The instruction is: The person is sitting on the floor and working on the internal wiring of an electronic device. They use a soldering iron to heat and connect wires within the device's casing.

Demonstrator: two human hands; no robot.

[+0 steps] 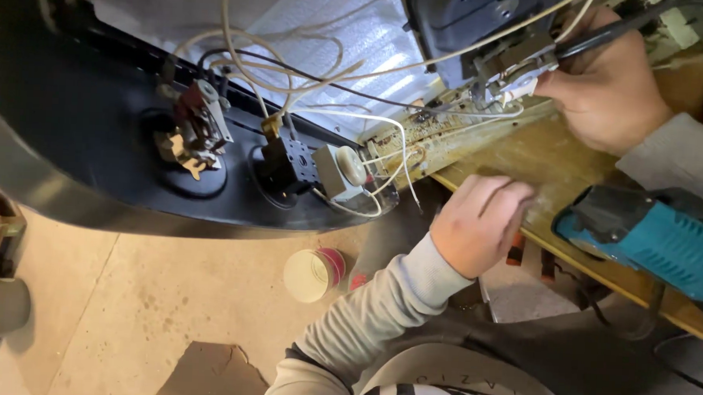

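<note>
1. On the wooden workbench (558,163): beige printed circuit board (441,134) with white wires, lying beside the black appliance panel (93,139).
2. Risk: tugging the thin leads could likely tear them from the board.
3. Right hand (601,82): closed around a black-handled tool (612,31), tip at the board's connector.
4. Left hand (481,223): loosely curled on the bench edge, holding nothing visible.
5. Teal power tool (650,242): near, untouched.

A wooden bench (558,171) carries a teal power tool (658,242).

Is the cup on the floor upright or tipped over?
Tipped: the cup lies on its side on the floor, its round pale end toward the camera.
</note>
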